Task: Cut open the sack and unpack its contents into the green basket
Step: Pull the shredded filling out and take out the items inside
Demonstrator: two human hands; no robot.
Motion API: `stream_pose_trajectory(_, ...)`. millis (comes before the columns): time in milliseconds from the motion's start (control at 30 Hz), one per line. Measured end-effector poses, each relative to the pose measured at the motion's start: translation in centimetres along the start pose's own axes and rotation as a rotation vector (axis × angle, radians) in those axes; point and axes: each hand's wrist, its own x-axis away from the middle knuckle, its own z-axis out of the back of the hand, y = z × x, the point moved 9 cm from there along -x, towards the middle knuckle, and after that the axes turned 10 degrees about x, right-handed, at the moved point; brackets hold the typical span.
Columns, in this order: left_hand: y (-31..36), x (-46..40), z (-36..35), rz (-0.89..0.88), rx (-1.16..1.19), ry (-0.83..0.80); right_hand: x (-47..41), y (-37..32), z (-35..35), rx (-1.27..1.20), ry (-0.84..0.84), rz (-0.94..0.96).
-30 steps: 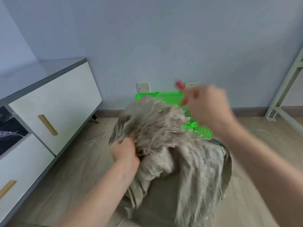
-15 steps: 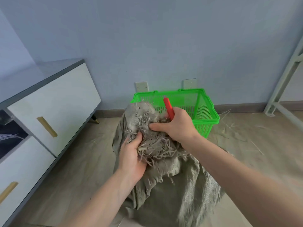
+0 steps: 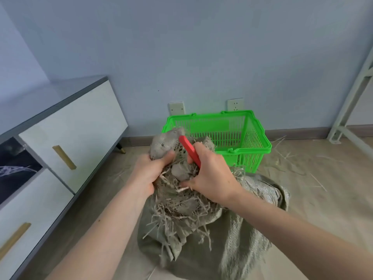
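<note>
A grey-green woven sack (image 3: 238, 225) stands on the floor in front of me, its bunched top frayed into loose strands. My left hand (image 3: 148, 172) grips the gathered top of the sack from the left. My right hand (image 3: 210, 174) holds a red cutter (image 3: 188, 149) and also pinches the frayed fabric; the cutter's red handle points up and away, and its blade is hidden. The green basket (image 3: 256, 136) sits on the floor just behind the sack, by the wall. What the sack contains does not show.
A white cabinet with gold handles (image 3: 66, 142) runs along the left. A white metal frame (image 3: 351, 110) leans at the right. Two wall sockets (image 3: 235, 104) sit above the basket. Loose straw-like strands (image 3: 290, 156) lie on the floor at right.
My right hand came down from above the basket onto the sack's top with the red cutter. Both hands now hold the bunched top closer together, and my left hand has shifted upward.
</note>
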Motion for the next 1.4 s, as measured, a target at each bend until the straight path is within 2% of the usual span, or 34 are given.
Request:
stream_pose_trajectory(167,-1.2,-1.6,2.0,0.088,0.246,0.145,0.9,2.4,-0.1,0.016,-0.088,-0.019)
stream_pose_trajectory(267,-1.4,-1.9,2.0,0.147,0.401,0.160,1.4,3.1,-0.2,0.007,-0.104,-0.031)
stream_pose_trajectory(433,-0.9,-0.3,0.0,0.137,0.498,0.027,0.9,4.5,0.5,-0.010,0.003,-0.164)
stream_pose_trajectory(500,-0.6,0.8,-1.0,0.174,0.530,-0.092,0.5,5.2,0.8,0.042,0.020,-0.209)
stream_pose_trajectory(600,-0.6,2.2,-2.1,0.152,0.324,-0.199,0.1,4.7,0.2,0.084,-0.045,-0.196)
stream_pose_trajectory(667,-1.1,2.0,-1.9,0.106,0.261,-0.108,0.4,3.4,-0.4,0.076,-0.090,-0.136)
stream_pose_trajectory(800,-1.6,1.3,-1.3,0.098,0.348,0.080,1.2,1.1,0.0,0.149,0.002,0.000)
stream_pose_trajectory(1233,-0.9,-0.1,-0.7,0.103,0.530,0.168,0.8,0.6,0.3,0.309,0.016,-0.042)
stream_pose_trajectory(1400,-1.2,0.0,-0.3,0.086,0.551,0.217,1.0,1.1,-0.7,0.306,-0.060,-0.078)
